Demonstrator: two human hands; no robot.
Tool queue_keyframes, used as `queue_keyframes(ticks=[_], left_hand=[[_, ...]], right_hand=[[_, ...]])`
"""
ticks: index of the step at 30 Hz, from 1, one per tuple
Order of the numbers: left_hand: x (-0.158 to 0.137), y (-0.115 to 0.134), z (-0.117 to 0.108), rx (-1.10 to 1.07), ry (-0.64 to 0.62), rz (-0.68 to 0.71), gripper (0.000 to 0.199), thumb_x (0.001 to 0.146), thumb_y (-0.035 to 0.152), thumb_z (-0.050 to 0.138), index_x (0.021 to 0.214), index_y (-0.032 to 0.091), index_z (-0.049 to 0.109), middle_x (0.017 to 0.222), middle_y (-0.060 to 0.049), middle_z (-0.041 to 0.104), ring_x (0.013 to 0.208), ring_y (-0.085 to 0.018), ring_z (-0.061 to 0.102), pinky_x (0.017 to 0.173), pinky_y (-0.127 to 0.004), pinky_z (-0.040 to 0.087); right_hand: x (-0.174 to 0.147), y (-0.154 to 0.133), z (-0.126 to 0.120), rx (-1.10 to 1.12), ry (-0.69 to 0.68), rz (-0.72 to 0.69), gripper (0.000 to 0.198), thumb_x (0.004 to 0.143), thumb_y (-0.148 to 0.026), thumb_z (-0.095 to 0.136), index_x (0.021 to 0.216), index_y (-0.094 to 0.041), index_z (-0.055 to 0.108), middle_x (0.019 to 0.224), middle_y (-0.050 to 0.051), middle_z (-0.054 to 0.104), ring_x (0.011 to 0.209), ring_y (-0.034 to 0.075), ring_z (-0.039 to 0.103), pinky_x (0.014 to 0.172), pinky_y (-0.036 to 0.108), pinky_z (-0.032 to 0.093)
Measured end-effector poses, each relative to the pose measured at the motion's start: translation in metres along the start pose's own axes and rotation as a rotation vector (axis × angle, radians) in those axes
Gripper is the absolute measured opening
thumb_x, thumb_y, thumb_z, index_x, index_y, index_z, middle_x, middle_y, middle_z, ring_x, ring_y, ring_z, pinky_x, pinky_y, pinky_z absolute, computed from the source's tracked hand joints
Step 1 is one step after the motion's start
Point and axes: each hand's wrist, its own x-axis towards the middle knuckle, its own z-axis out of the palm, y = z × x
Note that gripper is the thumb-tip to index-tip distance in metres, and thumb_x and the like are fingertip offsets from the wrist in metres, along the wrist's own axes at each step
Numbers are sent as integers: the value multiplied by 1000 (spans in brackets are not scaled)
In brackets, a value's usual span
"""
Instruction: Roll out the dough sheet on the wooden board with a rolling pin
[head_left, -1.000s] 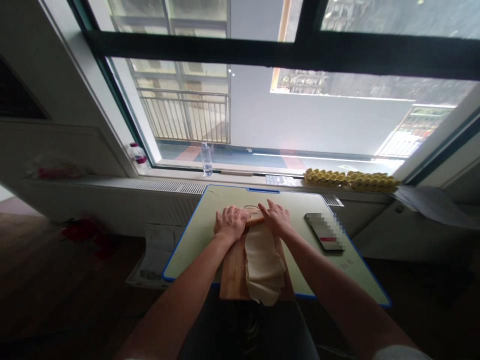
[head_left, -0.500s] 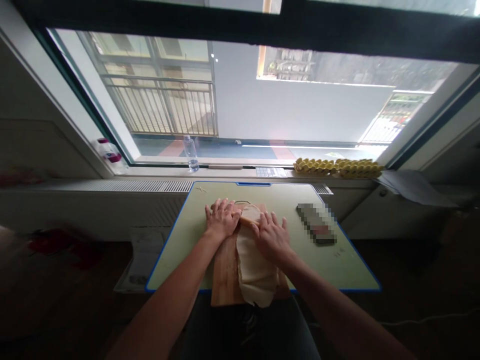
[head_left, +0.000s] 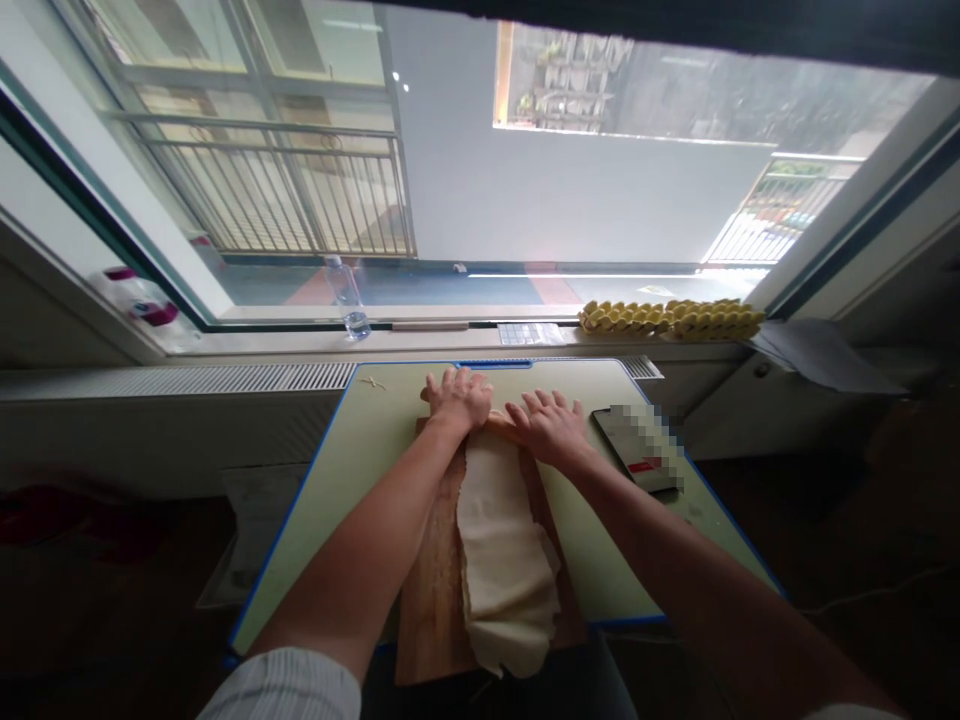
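Your left hand (head_left: pixel 459 398) lay flat at the far end of the board (head_left: pixel 431 590), fingers spread and released, palm down over the far end of the dough (head_left: pixel 501 545). Your right hand (head_left: pixel 551 428) lay just beside it, also flat with open fingers, pressing on the same far end. What sat under the two palms could not be made out. The dough was a long pale sheet that ran down the board toward you, its near edge ragged and hanging over the board's near end. The board lay lengthwise on the worktop (head_left: pixel 352 450), a pale green top with a blue rim, and stuck out past its near edge. A flat dark thing (head_left: pixel 637 450), partly blurred, lay on the worktop just to the right of your right hand. Beyond the worktop ran the sill, with a clear bottle (head_left: pixel 346 297) to the left and a row of yellow trays (head_left: pixel 671 318) to the right.
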Motion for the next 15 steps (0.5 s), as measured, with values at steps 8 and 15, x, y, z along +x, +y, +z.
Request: queue_keyframes(ticks=[8, 15], left_hand=[[42, 18, -1, 48, -161, -23, 57, 105, 53, 31, 145, 29, 64, 160, -13, 56, 145, -37, 46, 123, -68, 23], [33, 12, 0, 31, -110, -8, 53, 105, 51, 34, 140, 29, 68, 154, -12, 61, 138, -36, 51, 121, -64, 27]], right_hand=[[24, 14, -4, -32, 41, -10, 66, 113, -61, 21, 153, -23, 59, 162, 15, 53, 152, 37, 39, 123, 64, 25], [15, 6, -4, 13, 15, 19, 59, 113, -57, 25, 144, -27, 66, 154, 13, 61, 147, 34, 46, 121, 61, 31]])
